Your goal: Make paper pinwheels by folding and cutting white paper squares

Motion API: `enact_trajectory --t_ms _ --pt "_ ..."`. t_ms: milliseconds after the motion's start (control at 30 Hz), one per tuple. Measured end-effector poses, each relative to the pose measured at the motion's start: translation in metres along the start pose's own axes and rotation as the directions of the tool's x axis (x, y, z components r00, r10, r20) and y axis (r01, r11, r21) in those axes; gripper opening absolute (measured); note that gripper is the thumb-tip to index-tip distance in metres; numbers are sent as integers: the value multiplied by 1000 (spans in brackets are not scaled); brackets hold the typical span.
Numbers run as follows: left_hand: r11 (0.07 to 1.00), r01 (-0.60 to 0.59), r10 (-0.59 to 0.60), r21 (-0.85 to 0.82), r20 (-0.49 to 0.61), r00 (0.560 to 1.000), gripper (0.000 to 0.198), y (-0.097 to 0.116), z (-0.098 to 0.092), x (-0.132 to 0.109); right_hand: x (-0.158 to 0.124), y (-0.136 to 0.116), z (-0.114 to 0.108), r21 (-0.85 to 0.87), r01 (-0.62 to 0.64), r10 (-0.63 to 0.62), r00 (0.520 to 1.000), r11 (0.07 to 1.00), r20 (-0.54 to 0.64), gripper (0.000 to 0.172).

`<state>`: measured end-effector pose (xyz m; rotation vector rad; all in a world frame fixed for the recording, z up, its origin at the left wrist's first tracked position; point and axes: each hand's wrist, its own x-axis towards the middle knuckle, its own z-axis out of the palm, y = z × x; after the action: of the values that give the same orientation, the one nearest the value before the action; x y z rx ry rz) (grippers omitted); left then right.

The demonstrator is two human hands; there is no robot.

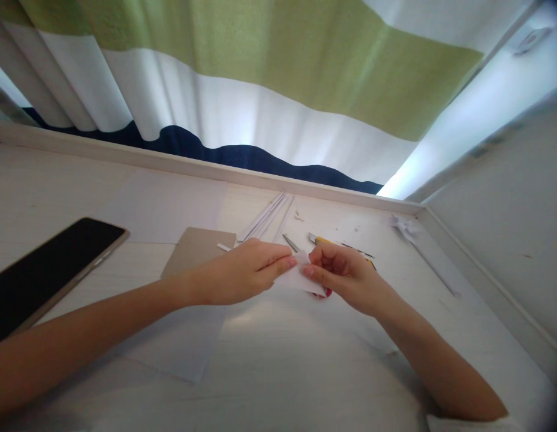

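Note:
Between my two hands, above the white table, is a small piece of white paper (297,278). My left hand (249,270) pinches its upper left edge between thumb and fingers. A thin white strip (224,247) sticks out behind that hand; whether the hand holds it I cannot tell. My right hand (343,273) grips the paper's right side with thumb and curled fingers. Partly hidden behind the paper lie scissors (291,242) with red handles. A yellow utility knife (323,240) lies just beyond my right hand, its far part covered by the fingers.
A dark-screened phone (53,270) lies at the left. White sheets (170,204) and a beige card (197,243) lie near my left arm. Narrow paper strips (264,217) sit at the back. A paper flower on a stem (406,229) lies right. A raised ledge (242,180) runs below the curtain.

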<state>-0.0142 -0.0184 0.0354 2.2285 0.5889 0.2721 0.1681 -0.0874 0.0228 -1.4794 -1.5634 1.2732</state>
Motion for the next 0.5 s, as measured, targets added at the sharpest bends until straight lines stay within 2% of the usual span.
enact_trajectory --t_ms 167,267,367,500 --pt "999 33 -33 25 -8 999 35 3 -5 0 -1 -2 -6 -129 -19 27 998 992 59 21" --pt "999 49 -49 6 2 999 36 2 -6 1 -3 -5 -5 -310 49 -46 999 950 18 19" --pt "996 58 -58 -65 -10 998 36 -1 -6 1 -7 -10 0 -506 118 -148 989 855 -19 17" --pt "988 54 -53 -146 9 999 38 -3 -8 0 -11 -16 5 -572 154 -208 978 806 -29 14"
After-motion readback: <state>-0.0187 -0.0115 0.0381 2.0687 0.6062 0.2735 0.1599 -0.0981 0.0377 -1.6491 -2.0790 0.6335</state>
